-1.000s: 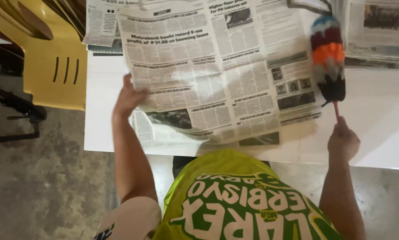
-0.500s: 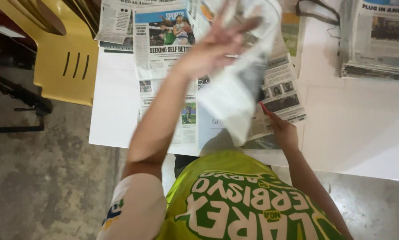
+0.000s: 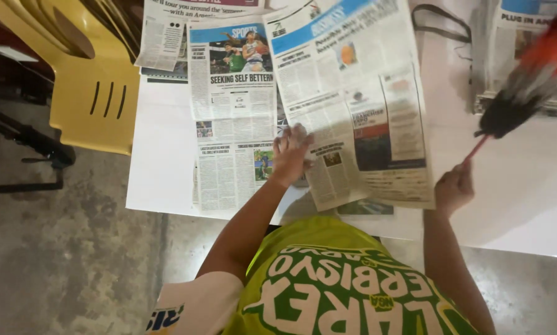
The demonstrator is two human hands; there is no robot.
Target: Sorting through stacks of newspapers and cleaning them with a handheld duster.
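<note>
The left hand (image 3: pixel 289 154) is lying flat with its fingers spread, pressing down on an opened newspaper (image 3: pixel 346 105) where two pages are meeting; it is grasping nothing, only holding the paper against the white surface (image 3: pixel 160 155). The newspaper is spreading across the middle of the surface, its left page showing a colour sports photograph near the far edge and its right page tilting slightly, with its near corner overhanging the near edge of the surface.

The right hand (image 3: pixel 454 187) is clenched around the thin red handle of a feather duster (image 3: pixel 526 80), near the right edge of the newspaper's right page. The duster is slanting up and away to the far right, its dark and orange head blurred and hanging above a stack of folded newspapers (image 3: pixel 526 56) at the far right of the surface. The hand is just off the newspaper's edge, not touching it.

A black strap (image 3: pixel 440 18) is lying on the surface at the far side, between the open newspaper and the stack. A yellow plastic chair (image 3: pixel 86 93) is standing at the left, just beside the surface, on a bare concrete floor (image 3: pixel 61 248).
</note>
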